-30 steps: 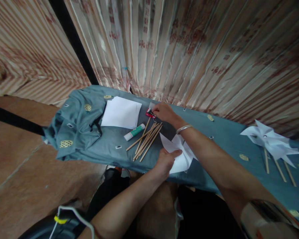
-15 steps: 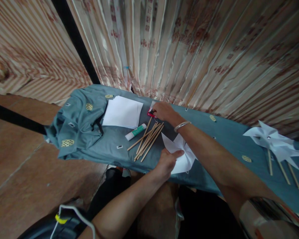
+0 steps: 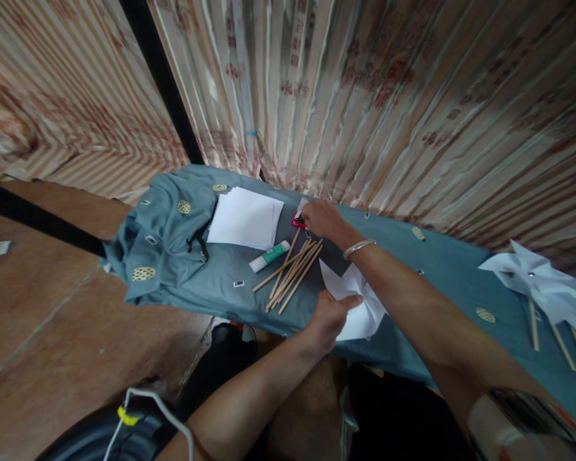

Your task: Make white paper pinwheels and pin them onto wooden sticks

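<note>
Reaching across with your right hand curled onto the small red item beyond the wooden sticks, your left hand pinches the folded white paper at the table edge, where a careless tug could crumple it.

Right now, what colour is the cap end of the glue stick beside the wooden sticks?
Green, on a white tube: the glue stick shows best in the head view.

We can read no text anywhere: the glue stick shows only its green label band, and the small tags on the grey-blue cloth are too blurred for us.
</note>
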Demonstrator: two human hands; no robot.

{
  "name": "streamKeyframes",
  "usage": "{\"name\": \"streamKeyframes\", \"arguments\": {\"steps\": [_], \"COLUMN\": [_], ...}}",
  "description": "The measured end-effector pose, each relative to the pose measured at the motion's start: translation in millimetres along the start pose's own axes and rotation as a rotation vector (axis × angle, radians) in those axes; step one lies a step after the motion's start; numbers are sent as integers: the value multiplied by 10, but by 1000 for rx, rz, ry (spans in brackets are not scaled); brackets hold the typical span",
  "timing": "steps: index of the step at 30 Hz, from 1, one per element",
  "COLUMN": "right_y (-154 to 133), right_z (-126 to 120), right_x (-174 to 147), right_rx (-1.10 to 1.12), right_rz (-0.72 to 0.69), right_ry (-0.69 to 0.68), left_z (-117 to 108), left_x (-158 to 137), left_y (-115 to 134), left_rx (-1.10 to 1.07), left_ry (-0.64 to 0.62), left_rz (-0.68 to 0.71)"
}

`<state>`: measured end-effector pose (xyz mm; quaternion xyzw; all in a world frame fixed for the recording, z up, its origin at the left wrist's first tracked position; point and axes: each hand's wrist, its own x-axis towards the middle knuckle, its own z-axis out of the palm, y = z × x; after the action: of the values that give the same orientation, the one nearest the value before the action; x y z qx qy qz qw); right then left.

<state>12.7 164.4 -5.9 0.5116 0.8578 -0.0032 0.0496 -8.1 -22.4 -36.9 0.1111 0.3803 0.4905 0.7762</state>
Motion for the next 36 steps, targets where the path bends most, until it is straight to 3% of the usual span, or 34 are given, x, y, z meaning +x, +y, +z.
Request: {"name": "streamKeyframes", "arguments": {"steps": [10,27,31,36], "right_y": [75,267,558,1146], "right_z": [31,198,191,309], "right_x": [-47,3,-196,-708], "right_rx": [146,748,838,824], "right_rz": [117,186,227,375], "right_ry": [94,269,309,322], "left_z": [-52,-43,-74,-155], "left_x": [38,47,45,54], "left_y": [-77,-44,-35,-12], "left_rx": [-18,17,30,49], "left_ry": [-12,50,41,36], "left_rz": [-11,-31,-12,20]}}
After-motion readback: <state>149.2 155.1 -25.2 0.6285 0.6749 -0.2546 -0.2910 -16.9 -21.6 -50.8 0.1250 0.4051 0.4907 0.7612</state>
